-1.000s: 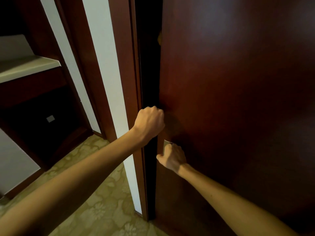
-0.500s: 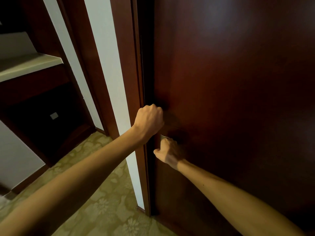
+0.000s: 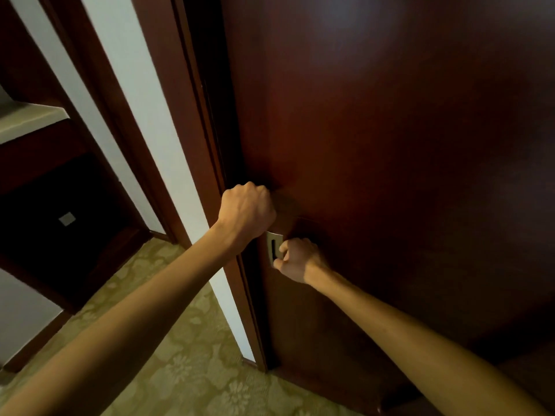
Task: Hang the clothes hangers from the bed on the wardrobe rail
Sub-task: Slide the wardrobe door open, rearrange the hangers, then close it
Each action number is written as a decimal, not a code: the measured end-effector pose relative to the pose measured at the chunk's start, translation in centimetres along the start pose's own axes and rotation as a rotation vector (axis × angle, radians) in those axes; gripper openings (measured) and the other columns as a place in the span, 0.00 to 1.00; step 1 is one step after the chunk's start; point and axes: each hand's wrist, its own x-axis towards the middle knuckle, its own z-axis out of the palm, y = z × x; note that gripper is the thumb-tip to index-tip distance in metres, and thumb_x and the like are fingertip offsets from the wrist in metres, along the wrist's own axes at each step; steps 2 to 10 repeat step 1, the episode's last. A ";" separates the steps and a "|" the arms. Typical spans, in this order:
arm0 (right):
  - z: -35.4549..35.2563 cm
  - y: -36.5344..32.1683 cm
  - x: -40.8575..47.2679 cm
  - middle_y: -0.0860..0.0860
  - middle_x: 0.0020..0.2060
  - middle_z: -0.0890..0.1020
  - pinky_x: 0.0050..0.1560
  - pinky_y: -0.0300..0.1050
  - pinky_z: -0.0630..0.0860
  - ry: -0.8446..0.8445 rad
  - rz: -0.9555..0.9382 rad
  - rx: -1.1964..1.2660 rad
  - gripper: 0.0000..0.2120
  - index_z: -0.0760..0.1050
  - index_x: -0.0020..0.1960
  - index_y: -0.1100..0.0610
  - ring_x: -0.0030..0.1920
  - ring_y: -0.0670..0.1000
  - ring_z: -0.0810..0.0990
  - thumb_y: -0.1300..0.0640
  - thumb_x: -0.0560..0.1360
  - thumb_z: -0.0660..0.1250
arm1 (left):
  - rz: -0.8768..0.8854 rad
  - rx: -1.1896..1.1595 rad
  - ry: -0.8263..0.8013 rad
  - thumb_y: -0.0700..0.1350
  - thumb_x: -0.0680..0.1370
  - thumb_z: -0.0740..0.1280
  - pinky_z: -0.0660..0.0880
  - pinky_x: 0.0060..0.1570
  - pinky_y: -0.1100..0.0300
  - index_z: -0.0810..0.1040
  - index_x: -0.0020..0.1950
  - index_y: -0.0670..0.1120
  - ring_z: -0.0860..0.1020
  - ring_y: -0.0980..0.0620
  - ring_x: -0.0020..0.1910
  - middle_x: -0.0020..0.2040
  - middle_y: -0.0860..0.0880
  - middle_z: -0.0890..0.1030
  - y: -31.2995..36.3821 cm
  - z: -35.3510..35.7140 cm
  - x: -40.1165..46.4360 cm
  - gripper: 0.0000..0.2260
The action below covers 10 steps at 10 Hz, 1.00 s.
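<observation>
Closing over the last second, the dark gap between the tall, glossy, dark red-brown wooden wardrobe door (image 3: 390, 175) and its matching wooden frame post (image 3: 168, 85) has narrowed to a thin black strip, and both fists have travelled leftward with the door's edge.

That door fills everything right of and above both hands. It looks heavy, rigid and slick on its face, so I judge the flat panel gives no purchase; the edge and the small brushed-metal recessed pull plate (image 3: 274, 246) are the places to take it.

Pale green floral carpet (image 3: 168, 355) lies below the forearms, and a dim alcove with a light shelf (image 3: 27, 121) sits far to the left of the left arm.

The left hand (image 3: 247, 210) is balled tight, fingers curled out of sight at the door's edge just above the plate; whether they wrap the edge or only press it cannot be told. The right hand (image 3: 297, 259), directly below and right of it, is curled with fingertips hooked at the plate.

Neither hangers, bed nor wardrobe rail are in view; the rail presumably lies behind this door.
</observation>
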 end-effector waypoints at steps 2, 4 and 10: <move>-3.8 1.7 -2.9 0.47 0.53 0.85 0.59 0.49 0.79 0.064 0.048 0.107 0.17 0.80 0.61 0.50 0.55 0.49 0.83 0.46 0.74 0.71 | 0.029 -0.120 0.062 0.49 0.83 0.57 0.67 0.37 0.55 0.81 0.43 0.45 0.82 0.39 0.42 0.41 0.44 0.83 2.2 -1.1 -0.1 0.17; -3.8 1.7 -2.9 0.47 0.53 0.85 0.59 0.49 0.79 0.064 0.048 0.107 0.17 0.80 0.61 0.50 0.55 0.49 0.83 0.46 0.74 0.71 | 0.029 -0.120 0.062 0.49 0.83 0.57 0.67 0.37 0.55 0.81 0.43 0.45 0.82 0.39 0.42 0.41 0.44 0.83 2.2 -1.1 -0.1 0.17; -3.8 1.7 -2.9 0.47 0.53 0.85 0.59 0.49 0.79 0.064 0.048 0.107 0.17 0.80 0.61 0.50 0.55 0.49 0.83 0.46 0.74 0.71 | 0.029 -0.120 0.062 0.49 0.83 0.57 0.67 0.37 0.55 0.81 0.43 0.45 0.82 0.39 0.42 0.41 0.44 0.83 2.2 -1.1 -0.1 0.17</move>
